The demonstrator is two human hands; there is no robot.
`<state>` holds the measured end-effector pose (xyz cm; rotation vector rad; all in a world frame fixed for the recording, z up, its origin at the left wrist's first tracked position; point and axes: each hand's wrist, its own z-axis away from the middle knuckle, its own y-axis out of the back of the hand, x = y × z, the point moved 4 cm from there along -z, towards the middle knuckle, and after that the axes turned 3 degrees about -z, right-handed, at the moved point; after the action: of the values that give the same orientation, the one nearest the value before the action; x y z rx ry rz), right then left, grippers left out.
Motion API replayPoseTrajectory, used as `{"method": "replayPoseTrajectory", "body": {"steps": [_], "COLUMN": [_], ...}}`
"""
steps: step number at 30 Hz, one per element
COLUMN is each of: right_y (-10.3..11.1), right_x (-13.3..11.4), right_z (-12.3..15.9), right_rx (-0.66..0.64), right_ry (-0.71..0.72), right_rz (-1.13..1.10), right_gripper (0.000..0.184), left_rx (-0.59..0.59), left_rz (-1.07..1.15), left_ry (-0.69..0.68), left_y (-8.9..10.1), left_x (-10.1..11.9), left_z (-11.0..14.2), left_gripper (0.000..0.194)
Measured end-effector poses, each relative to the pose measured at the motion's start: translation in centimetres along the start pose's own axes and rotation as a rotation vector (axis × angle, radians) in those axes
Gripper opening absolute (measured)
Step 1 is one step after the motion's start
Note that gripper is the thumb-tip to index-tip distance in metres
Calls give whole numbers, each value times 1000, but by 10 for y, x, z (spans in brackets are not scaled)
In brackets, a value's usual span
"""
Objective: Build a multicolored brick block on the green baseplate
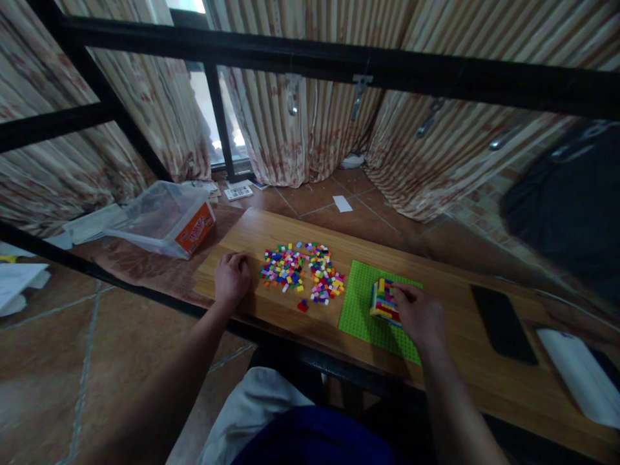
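Note:
On a green studded baseplate (356,310) stands a small block structure (382,300) built from multicoloured toy bricks. My right hand (420,316) is over its right side, thumb and fingers pinched together at its top; whatever they hold, if anything, is too small to make out. My left hand (232,279) rests curled on the wooden tabletop, left of a loose pile of small colourful bricks (285,265). What its fingers enclose is hidden. A few red and blue bricks (303,305) lie apart, nearer the front edge.
A clear plastic bin (155,216) with an orange label is on the floor mat beyond the table's left end. At the right lie a dark phone-like slab (504,324) and a white object (578,374). A black metal rail (320,51) crosses above, before striped curtains (339,129).

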<state>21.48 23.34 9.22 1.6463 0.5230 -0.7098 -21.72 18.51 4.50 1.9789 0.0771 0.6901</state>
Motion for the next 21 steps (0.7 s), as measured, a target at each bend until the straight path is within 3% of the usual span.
{"method": "replayPoseTrajectory", "body": {"steps": [8, 21], "right_y": [5, -9], "right_x": [8, -7], "right_z": [-3, 1], "right_rx": [32, 70], "right_ry": [-19, 68], "right_rz": [-32, 60], "right_gripper": [40, 44], "left_rx": [-7, 5], "left_rz": [8, 7], "left_ry": [-6, -9], "left_y": [0, -2], "left_x": [1, -2], "left_z": [0, 0], "left_gripper": [30, 30]}}
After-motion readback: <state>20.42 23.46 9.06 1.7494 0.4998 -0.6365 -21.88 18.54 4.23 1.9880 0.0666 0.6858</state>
